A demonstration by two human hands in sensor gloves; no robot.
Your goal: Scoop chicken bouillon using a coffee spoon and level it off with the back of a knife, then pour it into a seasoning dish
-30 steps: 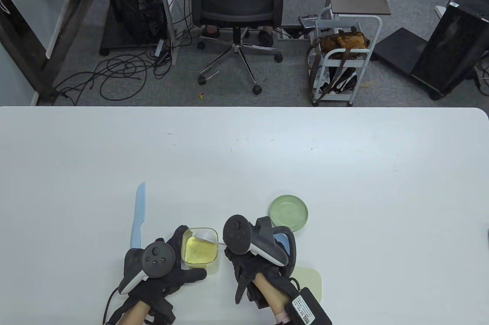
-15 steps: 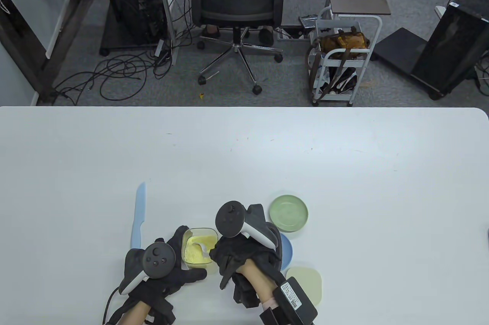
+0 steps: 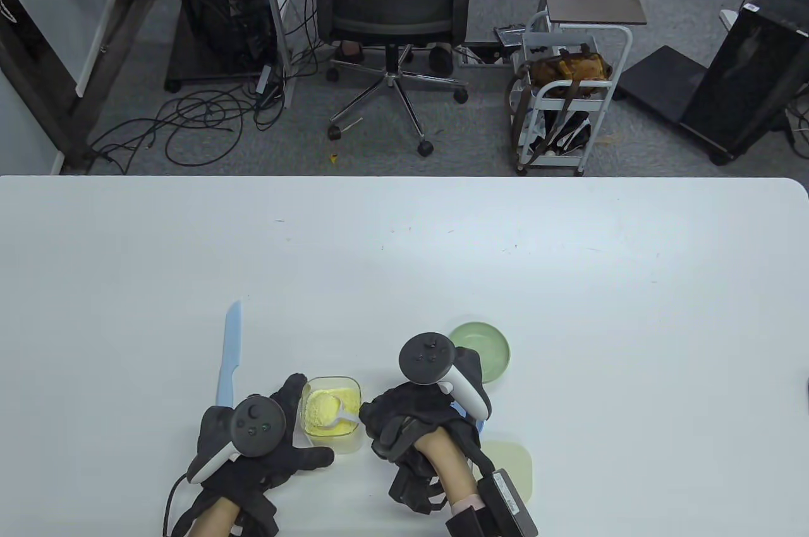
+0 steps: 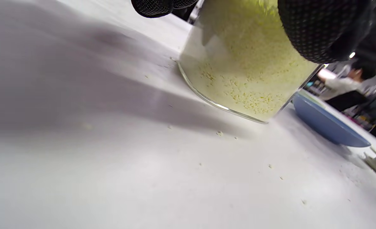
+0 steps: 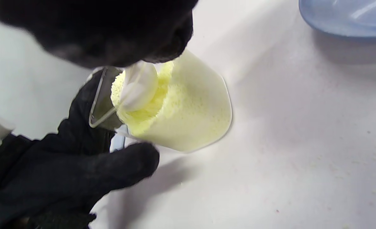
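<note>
I see the white desk [image 3: 569,284] carrying all task items near its front edge, left of centre. I can read no brand or label on any item; the print on the pack strapped to the right forearm is too small to make out.

My left hand [image 3: 265,442] lies at the front edge, thumb and fingers curled round the clear container [image 3: 330,414] from its left and front sides, gripping it. In the left wrist view the container wall is tilted against the desk, with grains scattered around its base.

My right hand [image 3: 411,423] sits just right of the container, fingers closed on the handle of the white coffee spoon [image 3: 335,416]. The spoon bowl sits inside the container, heaped with yellow chicken bouillon [image 3: 321,409].

The pale blue knife [image 3: 229,354] lies flat left of the container, untouched. The green seasoning dish [image 3: 490,344] sits behind the right hand. A blue dish [image 5: 346,16] lies beside the container, and a pale lid [image 3: 515,461] at the front edge.
</note>
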